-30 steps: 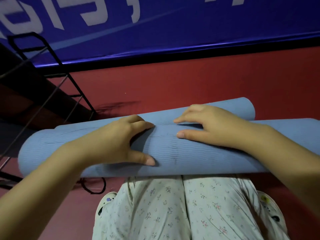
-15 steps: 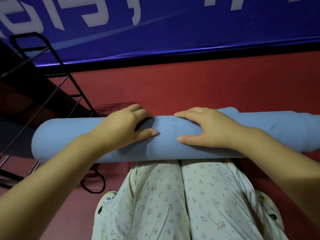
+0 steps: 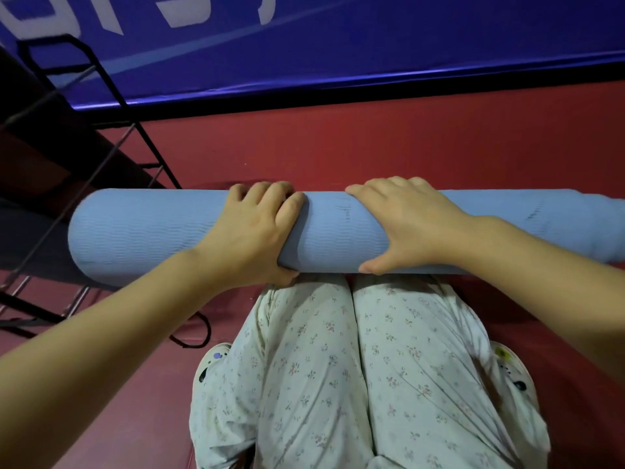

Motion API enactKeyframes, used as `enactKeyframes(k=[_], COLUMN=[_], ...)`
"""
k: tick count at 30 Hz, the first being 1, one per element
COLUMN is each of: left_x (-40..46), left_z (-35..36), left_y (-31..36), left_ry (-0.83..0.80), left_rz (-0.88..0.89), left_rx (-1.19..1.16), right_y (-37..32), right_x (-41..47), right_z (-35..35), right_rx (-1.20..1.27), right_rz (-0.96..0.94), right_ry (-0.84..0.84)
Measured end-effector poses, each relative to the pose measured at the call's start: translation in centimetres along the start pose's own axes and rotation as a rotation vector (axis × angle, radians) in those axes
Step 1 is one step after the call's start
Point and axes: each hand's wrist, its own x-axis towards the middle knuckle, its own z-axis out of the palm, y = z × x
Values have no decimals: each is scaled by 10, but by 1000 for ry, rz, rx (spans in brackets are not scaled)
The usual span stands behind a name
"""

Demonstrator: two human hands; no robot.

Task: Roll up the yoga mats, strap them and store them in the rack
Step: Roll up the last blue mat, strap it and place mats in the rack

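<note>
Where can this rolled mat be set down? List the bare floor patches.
Bare red floor lies beyond the blue mat, up to the blue wall banner. Crowded: the black rack at left, a black strap near the left shoe.

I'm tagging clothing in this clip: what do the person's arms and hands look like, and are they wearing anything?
Both forearms are bare, with no sleeves in view. The left hand and right hand wear no gloves, rings, watch or bracelet that shows.
</note>
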Motion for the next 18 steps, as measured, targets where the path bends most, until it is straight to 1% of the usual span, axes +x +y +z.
enactKeyframes(k=[4,8,10,13,14,15,16,17,18], left_x=[-16,-47,-70,-95,-97,-95,-89,-81,-70], left_z=[-34,-70,-72,-60,-58,-59,-62,-69,-75], left_y=[8,26,42,66,67,63,55,46,35], left_ry=[103,98,25,-163,-197,-214,-221,-249,-351], left_rz=[-6,-22,7,35,55,78,94,80,26], left_rx=[2,-22,-47,-68,-84,-135,-243,-423,-634], right_y=[-8,-22,-31,-47,-50,-51,-52,-52,-52], right_x=[-25,-61,-82,-103,-105,-105,-104,-104,-106], right_z=[-27,-44,-32,-6,0,3,3,3,2], right_rx=[-25,-38,-17,63,81,89,90,88,86], right_rz=[-11,-62,-101,-127,-127,-126,-127,-134,-146], right_ry=[84,136,110,-32,-57,-60,-51,-41,-36])
